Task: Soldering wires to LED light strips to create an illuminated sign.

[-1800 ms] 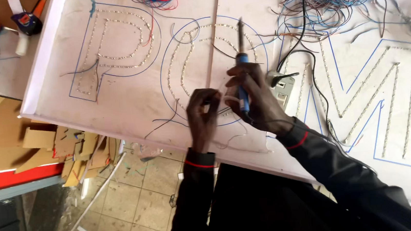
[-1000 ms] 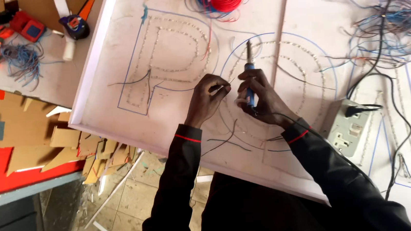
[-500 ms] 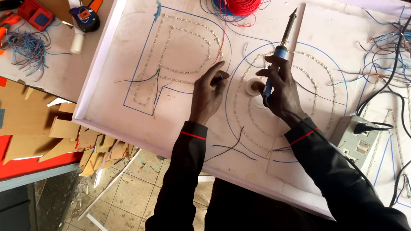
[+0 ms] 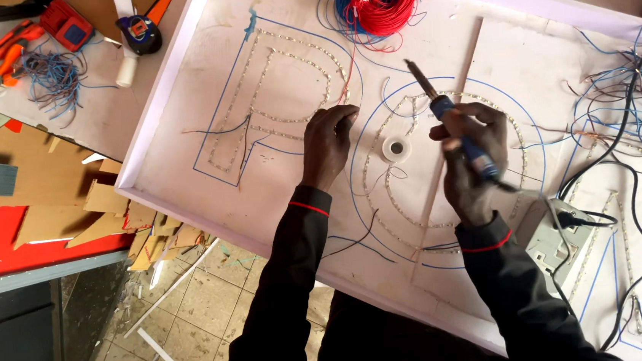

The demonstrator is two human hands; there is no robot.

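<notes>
Since the earlier frames the right hand (image 4: pixel 468 161) has lifted the soldering iron (image 4: pixel 454 128) off the board and tilted it, tip now pointing up and far-left, clear of the surface. Left hand (image 4: pixel 330 145) has slid left, onto the right edge of the P-shaped LED outline (image 4: pixel 276 100).

Right fingers (image 4: pixel 484 118) are closed round the blue handle of the iron. Its cord runs back toward the grey power strip (image 4: pixel 562 234) at right. Left fingers (image 4: pixel 342 114) are curled, tips pressing down on the LED strip and thin wire at the P; can't tell if they pinch anything.

White sign board (image 4: pixel 171 116) lies flat on the tabletop. Small solder reel (image 4: pixel 396 148) sits between the hands, inside the round letter outline (image 4: pixel 442 171). Red wire coil (image 4: pixel 379 0) at far edge, blue wire tangle (image 4: pixel 627 91) far right.

Handling, my read:
- Iron: light, rigid, metal end likely hot. Hold on the blue grip only, as now; cord drag may tug it.
- LED strip: thin, flexible, fragile at the joints. Press flat with fingertips, don't bend sharply.
- Lead wires: limp and springy, need pinning beside the joint.
- Solder reel: light, rolls easily.
</notes>
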